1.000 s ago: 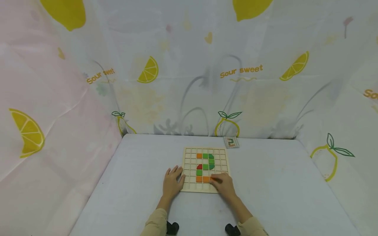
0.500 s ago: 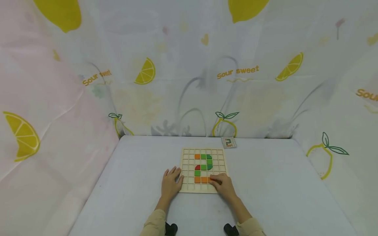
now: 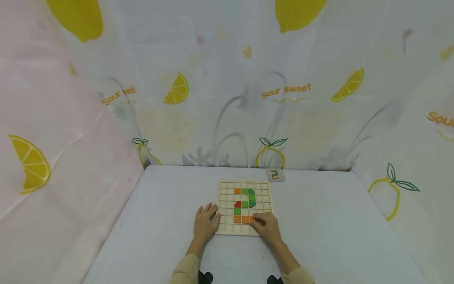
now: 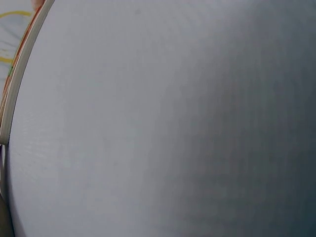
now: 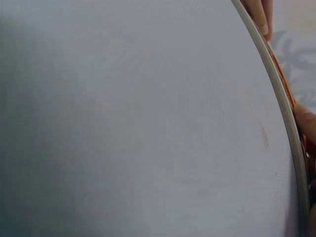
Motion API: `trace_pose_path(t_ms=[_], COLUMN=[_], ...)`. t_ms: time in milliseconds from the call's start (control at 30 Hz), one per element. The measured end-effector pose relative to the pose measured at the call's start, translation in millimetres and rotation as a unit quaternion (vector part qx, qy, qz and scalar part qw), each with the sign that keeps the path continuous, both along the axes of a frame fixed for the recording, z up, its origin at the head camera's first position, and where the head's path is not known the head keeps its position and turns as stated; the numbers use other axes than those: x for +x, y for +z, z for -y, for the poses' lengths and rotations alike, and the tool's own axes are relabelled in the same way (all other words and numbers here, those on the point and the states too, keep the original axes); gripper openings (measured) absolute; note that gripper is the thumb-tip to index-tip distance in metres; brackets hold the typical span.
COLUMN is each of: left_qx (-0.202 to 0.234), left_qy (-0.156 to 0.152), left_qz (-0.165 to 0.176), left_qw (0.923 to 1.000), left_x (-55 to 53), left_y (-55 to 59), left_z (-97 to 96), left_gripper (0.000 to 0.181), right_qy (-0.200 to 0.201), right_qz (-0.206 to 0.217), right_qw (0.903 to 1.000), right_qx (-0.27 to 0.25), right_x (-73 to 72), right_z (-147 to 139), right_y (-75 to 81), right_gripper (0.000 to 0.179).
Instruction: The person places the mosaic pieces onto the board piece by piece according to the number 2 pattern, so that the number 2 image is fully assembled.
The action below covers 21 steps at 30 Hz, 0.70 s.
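A square wooden grid board (image 3: 262, 197) lies on the table in the head view. Orange, green and red tiles sit in its cells, forming a 2-like figure. My left hand (image 3: 205, 224) rests at the board's left edge, fingers extended and thumb against the rim. Over the lower right cells, my right hand (image 3: 267, 227) pinches an orange tile (image 3: 253, 217) at the end of the bottom orange row (image 3: 241, 219); its fingers partly cover that tile. The right wrist view catches the board's edge (image 5: 280, 89) side-on, with right-hand fingertips (image 5: 305, 121) over it.
Behind the board, a small card (image 3: 275, 174) printed with a similar figure lies near the table's back edge. A lemon-print cloth (image 3: 213, 118) encloses the white table (image 3: 319, 221) at the back and sides. Dark objects (image 3: 205, 277) show beside the sleeves.
The head view has shifted slightly. Both hands stay at about the same places on the board, with only a slight change in the right thumb and fingers at the orange tile.
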<state>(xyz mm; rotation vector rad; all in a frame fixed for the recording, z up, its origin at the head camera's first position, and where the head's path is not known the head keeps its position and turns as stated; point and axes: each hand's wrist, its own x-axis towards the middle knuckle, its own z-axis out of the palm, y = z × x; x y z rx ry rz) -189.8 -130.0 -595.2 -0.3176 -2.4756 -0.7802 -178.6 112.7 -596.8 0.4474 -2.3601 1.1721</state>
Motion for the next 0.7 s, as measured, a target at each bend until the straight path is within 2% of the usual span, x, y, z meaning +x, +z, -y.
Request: trace_pose_path(t_ms=[167, 367, 433, 467, 567, 600, 633, 700], left_qx=[-0.006, -0.003, 0.02, 0.041, 0.099, 0.114, 0.122, 0.115], left_qy=[-0.001, -0.003, -0.011, -0.015, -0.011, -0.004, 0.008, 0.026], left_qz=[-0.002, -0.004, 0.025, 0.052, 0.152, 0.174, 0.187, 0.173], left_qw=[1.0, 1.0, 0.9994, 0.9977, 0.9833, 0.9781, 0.9747, 0.9778], left_x=[0.2, 0.3, 0.6, 0.6, -1.0, -3.2, -5.7, -13.1], left_y=[-0.5, -0.4, 1.9, 3.8, 15.1, 19.9, 25.7, 38.2], left_z=[-0.1, -1.3, -1.1, -0.7, 4.7, 8.6, 13.8, 28.0], left_gripper=[0.032, 0.032, 0.033, 0.034, 0.039, 0.04, 0.04, 0.039], right_qy=[-0.022, -0.014, -0.007, -0.004, -0.015, -0.026, -0.04, -0.066], right_qz=[-0.021, -0.037, -0.037, -0.038, -0.053, -0.056, -0.061, -0.072], right_qw=[0.9995, 0.9992, 0.9993, 0.9992, 0.9984, 0.9981, 0.9973, 0.9945], right_qx=[0.011, 0.005, -0.006, -0.012, -0.011, -0.004, 0.008, 0.039], right_x=[2.6, 4.8, 6.2, 6.8, 6.6, 5.6, 3.8, -0.4], right_z=[3.3, 1.6, -2.3, -5.6, -21.5, -29.5, -38.8, -60.4], right_y=[-0.6, 1.9, 3.3, 4.4, 11.8, 15.5, 19.9, 32.3], right_gripper=[0.029, 0.03, 0.031, 0.032, 0.034, 0.035, 0.036, 0.04])
